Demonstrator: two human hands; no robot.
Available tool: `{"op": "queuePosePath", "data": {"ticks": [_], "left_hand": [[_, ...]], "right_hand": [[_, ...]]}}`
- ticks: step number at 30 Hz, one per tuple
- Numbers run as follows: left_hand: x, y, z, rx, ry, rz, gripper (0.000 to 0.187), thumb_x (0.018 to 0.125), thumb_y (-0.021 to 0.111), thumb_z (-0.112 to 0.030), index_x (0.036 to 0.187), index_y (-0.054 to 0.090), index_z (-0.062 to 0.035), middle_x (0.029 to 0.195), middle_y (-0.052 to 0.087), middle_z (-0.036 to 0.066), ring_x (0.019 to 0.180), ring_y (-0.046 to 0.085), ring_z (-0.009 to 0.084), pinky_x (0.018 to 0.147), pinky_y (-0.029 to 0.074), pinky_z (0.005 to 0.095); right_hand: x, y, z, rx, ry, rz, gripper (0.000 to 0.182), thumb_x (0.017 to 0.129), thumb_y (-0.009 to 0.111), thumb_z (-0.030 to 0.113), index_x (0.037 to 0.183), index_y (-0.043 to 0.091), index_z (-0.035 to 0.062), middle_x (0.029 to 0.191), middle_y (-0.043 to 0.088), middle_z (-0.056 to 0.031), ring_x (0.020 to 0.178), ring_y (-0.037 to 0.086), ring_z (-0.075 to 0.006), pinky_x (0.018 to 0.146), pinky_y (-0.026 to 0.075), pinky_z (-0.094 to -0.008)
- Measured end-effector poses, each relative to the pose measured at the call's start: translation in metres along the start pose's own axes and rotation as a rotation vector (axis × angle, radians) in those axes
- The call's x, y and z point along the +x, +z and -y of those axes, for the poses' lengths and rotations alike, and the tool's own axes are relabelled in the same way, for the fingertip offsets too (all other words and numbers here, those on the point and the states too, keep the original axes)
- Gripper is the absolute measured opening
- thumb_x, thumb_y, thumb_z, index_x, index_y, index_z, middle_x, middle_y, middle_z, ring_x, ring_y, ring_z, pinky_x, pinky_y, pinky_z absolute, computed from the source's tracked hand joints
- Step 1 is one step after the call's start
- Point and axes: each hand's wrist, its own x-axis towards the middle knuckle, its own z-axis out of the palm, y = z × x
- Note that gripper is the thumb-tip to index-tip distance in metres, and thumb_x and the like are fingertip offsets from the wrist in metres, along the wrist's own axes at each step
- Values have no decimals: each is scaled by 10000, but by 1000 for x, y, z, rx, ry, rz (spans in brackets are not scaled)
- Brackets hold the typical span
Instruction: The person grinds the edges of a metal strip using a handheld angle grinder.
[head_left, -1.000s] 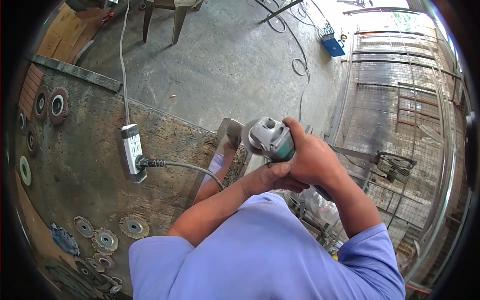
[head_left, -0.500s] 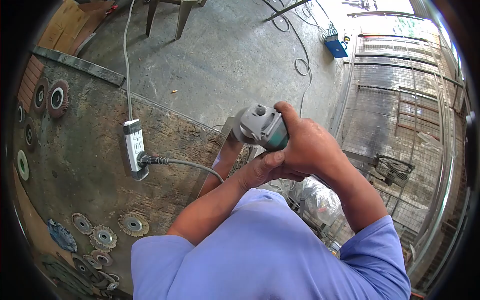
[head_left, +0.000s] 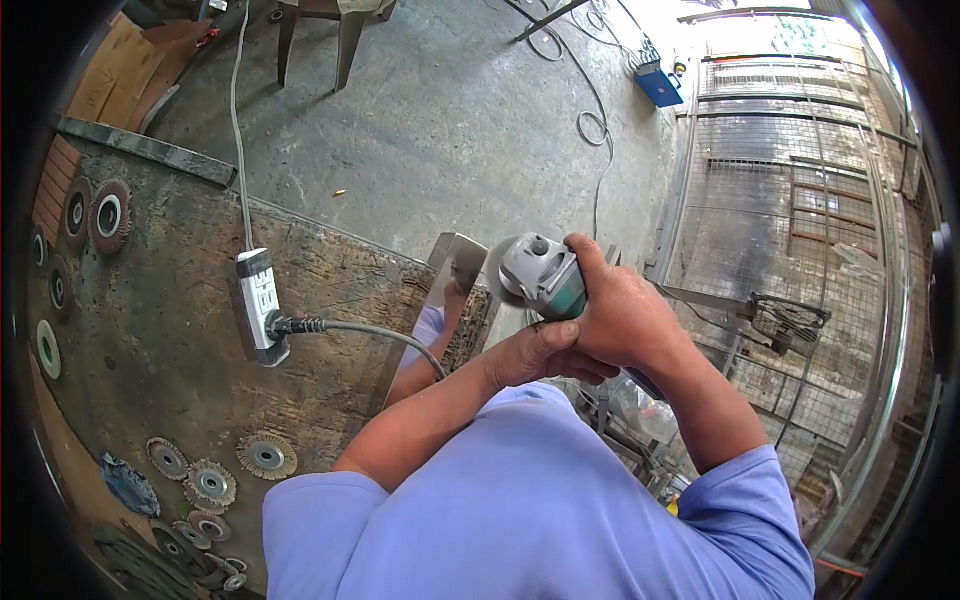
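An angle grinder (head_left: 545, 270) with a grey head and green body is held between my two hands. My right hand (head_left: 632, 315) wraps over its body, with the thumb up by the head. From below, my left hand (head_left: 540, 352) closes round the grinder's body, partly hidden by the right. The grinder's disc (head_left: 496, 272) faces left, beside a shiny metal strip (head_left: 437, 295). This strip lies along the edge of the wooden bench (head_left: 330, 270) and mirrors my arm and shirt.
A power strip (head_left: 262, 305) with a plugged-in cable lies on the bench. Flap discs (head_left: 110, 215) and several abrasive wheels (head_left: 267, 455) lie at the left. Beyond are a chair (head_left: 340, 40), a blue machine (head_left: 658, 85) and a cable on the floor. Wire mesh panels (head_left: 760, 200) stand at the right.
The grinder and both hands have shifted slightly right and down, drawing the disc off the metal strip. More of the strip's mirrored face shows. The whole view has moved a little.
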Motion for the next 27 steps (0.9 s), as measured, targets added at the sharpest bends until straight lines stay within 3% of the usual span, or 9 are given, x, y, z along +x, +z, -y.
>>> {"op": "queuePosePath", "data": {"ticks": [11, 14, 16, 23, 27], "left_hand": [[-7, 2, -21, 29, 144, -114, 1055, 801, 698, -769, 1456, 474, 28, 1294, 647, 195, 1218, 657, 308, 1054, 522, 452], [-11, 2, -29, 36, 196, -156, 1067, 787, 716, -760, 1461, 465, 28, 1332, 621, 194, 1230, 649, 312, 1051, 529, 451], [-13, 3, -33, 38, 207, -162, 1071, 787, 718, -755, 1462, 459, 35, 1339, 613, 196, 1241, 642, 313, 1055, 526, 453], [-6, 5, -9, 9, 119, -75, 1034, 809, 705, -740, 1467, 452, 17, 1314, 625, 185, 1236, 635, 303, 1060, 515, 449], [-3, 5, -3, -12, 57, -59, 984, 820, 679, -750, 1448, 487, -18, 1301, 635, 173, 1215, 647, 305, 1036, 517, 449]], "right_hand": [[11, -13, 23, -36, -95, -27, 887, 753, 756, 264, 1530, 382, 58, 1054, 721, -283, 1023, 700, -461, 883, 553, -516], [22, -14, 27, -14, -105, -29, 947, 665, 817, 334, 1483, 417, 72, 1026, 713, -300, 1018, 685, -499, 879, 538, -528], [17, -22, 36, -62, -98, 7, 910, 725, 780, 302, 1517, 395, 71, 1043, 717, -290, 1015, 696, -475, 879, 551, -524], [5, -13, 20, -102, -46, 62, 897, 758, 767, 305, 1536, 384, 73, 1068, 722, -273, 1018, 707, -452, 871, 566, -520], [5, 0, 3, -27, -29, 36, 892, 730, 770, 314, 1509, 402, 81, 1049, 707, -307, 1038, 680, -495, 896, 534, -530]]}}
